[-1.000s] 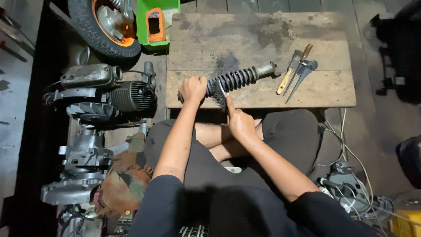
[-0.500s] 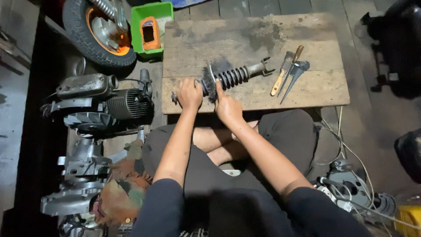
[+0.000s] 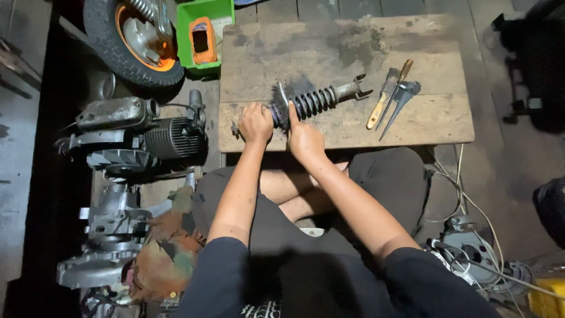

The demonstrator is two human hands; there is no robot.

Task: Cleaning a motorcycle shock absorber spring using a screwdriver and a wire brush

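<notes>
A grimy shock absorber with a black coil spring (image 3: 318, 100) lies slantwise on a low wooden table (image 3: 353, 41). My left hand (image 3: 255, 123) is clenched around its near left end. My right hand (image 3: 304, 138) holds a small dark brush (image 3: 281, 106) pressed against the left part of the spring. The brush's bristles stand up over the coils. The forked metal end of the shock absorber (image 3: 358, 87) points to the right, free of both hands.
Right of the shock absorber lie a yellow-handled scraper (image 3: 379, 106) and dark pliers-like tools (image 3: 402, 94). Left of the table are a tyre with an orange rim (image 3: 126, 41), a green tray (image 3: 188, 23), a finned engine (image 3: 147, 132) and a colourful rag (image 3: 168, 247). Cables (image 3: 471, 247) lie at right.
My right hand has carried the brush from the near side of the spring up and left over the coils. My left hand keeps its grip on the end.
</notes>
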